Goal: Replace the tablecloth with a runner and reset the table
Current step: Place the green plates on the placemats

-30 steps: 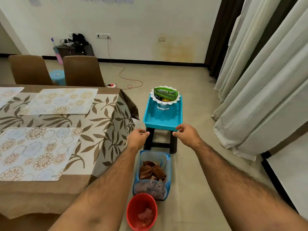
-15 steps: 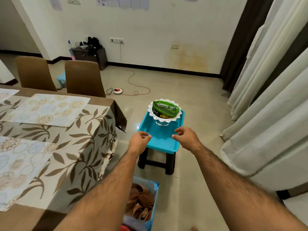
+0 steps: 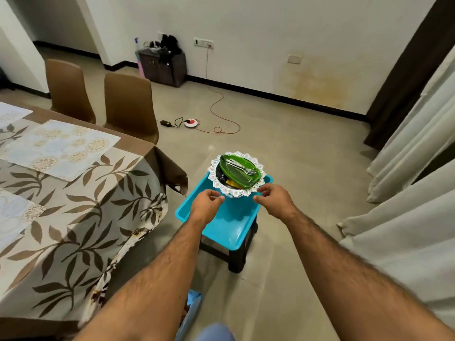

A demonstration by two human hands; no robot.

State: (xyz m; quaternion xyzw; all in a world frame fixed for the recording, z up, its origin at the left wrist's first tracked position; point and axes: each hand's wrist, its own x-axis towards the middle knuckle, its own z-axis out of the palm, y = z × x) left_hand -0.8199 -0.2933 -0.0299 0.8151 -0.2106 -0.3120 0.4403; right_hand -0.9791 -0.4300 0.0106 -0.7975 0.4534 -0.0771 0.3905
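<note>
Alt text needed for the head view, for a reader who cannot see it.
Both hands, left hand and right hand, reach with curled fingers toward a lace-edged dish holding a green plate on a blue tray. A leaf-patterned tablecloth with placemats lies left.

We see two bare, hairy forearms with no sleeves, watch or rings, ending in the left hand (image 3: 205, 205) at eleven o'clock and the right hand (image 3: 275, 201) at one o'clock.
</note>
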